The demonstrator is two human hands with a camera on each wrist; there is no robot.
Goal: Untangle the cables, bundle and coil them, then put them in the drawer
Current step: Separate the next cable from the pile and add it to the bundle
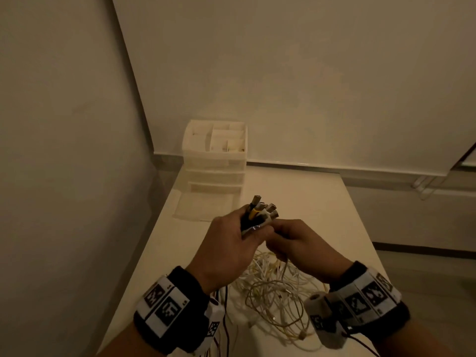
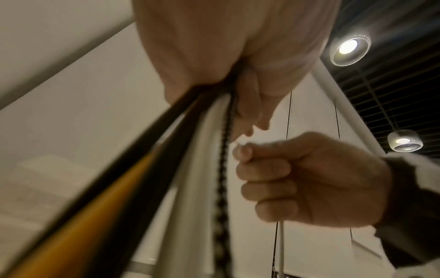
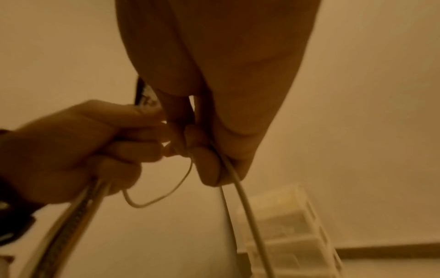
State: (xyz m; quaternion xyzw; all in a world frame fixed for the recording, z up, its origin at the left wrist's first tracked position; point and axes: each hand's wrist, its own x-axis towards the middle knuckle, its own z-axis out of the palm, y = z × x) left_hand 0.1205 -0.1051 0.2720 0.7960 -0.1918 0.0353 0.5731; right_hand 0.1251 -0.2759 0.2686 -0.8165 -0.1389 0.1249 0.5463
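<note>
Cables (image 1: 260,212) bunch in the left hand's (image 1: 229,243) grip; the right hand (image 1: 298,246) pinches one white cable (image 3: 247,206).

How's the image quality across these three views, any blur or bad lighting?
Head view: dim, yellowish, edges bent by the wide lens. Left wrist view: the cable bundle near the lens is blurred, and ceiling lamps glare. Right wrist view: orange cast, soft, drawer unit hazy.
</note>
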